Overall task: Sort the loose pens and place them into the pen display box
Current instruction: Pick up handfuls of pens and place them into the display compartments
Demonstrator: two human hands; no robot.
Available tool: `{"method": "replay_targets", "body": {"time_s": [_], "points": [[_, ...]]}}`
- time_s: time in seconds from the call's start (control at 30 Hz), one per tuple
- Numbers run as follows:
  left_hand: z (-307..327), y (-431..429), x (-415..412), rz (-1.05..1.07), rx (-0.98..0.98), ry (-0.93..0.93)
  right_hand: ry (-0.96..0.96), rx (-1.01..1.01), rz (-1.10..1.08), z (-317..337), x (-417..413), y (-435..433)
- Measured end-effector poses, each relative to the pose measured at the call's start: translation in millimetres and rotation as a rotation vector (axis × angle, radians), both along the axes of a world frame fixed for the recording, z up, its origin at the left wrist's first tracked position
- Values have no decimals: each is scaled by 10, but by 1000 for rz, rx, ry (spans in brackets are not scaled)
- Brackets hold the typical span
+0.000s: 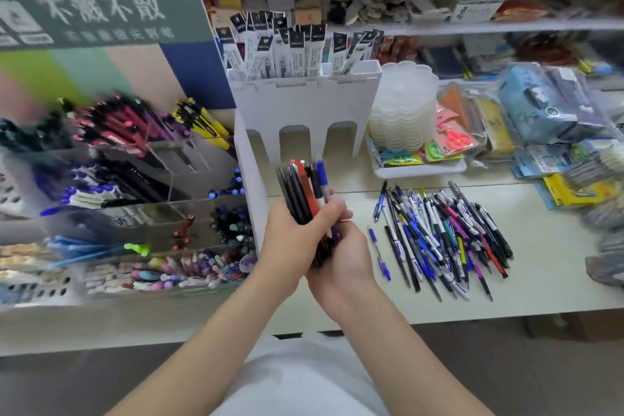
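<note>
A bundle of pens (pixel 304 187), mostly black with one red and one blue-capped, stands upright in both my hands above the counter's front. My left hand (pixel 292 233) is wrapped around the bundle's middle. My right hand (pixel 341 257) cups its lower end from the right. A pile of loose pens (pixel 442 236), blue, black, white, purple and red, lies on the counter to the right. The tiered clear pen display box (pixel 148 203) stands at the left, blurred, with several compartments full of pens. A white display box (pixel 304 118) stands just behind my hands.
A stack of clear scalloped trays (pixel 403 105) stands right of the white box, on a tray with packed scissors (pixel 452 138). Packaged stationery (pixel 547 111) crowds the right end. Shelves of goods (pixel 405 10) run behind. The counter edge (pixel 371 324) is near my body.
</note>
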State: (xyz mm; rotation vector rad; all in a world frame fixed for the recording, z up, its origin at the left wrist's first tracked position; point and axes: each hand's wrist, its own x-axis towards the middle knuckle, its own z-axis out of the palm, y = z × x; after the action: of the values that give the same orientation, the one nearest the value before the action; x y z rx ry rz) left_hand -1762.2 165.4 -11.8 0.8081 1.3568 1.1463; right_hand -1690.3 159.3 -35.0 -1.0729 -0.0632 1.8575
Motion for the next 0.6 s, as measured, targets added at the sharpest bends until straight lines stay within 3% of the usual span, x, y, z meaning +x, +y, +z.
{"method": "replay_targets", "body": {"time_s": [0.13, 0.2, 0.3, 0.37, 0.5, 0.6], "points": [[-12, -71, -620, -70, 1, -58, -459, -78, -18, -22, -325, -110], [-6, -137, -960, -147, -22, -118, -550, 61, -59, 95, -505, -130], [-21, -263, -1423, -310, -31, -102, -697, 389, 116, 282, -838, -161], [-58, -347, -1692, -384, -22, -86, -819, 487, 215, 289, -1081, -208], [-24, -463, -2142, -502, -30, -79, -786, 417, 203, 249, -1432, -289], [40, -511, -2401, -640, -2, 15, -857, 528, 332, 284, -1508, -315]]}}
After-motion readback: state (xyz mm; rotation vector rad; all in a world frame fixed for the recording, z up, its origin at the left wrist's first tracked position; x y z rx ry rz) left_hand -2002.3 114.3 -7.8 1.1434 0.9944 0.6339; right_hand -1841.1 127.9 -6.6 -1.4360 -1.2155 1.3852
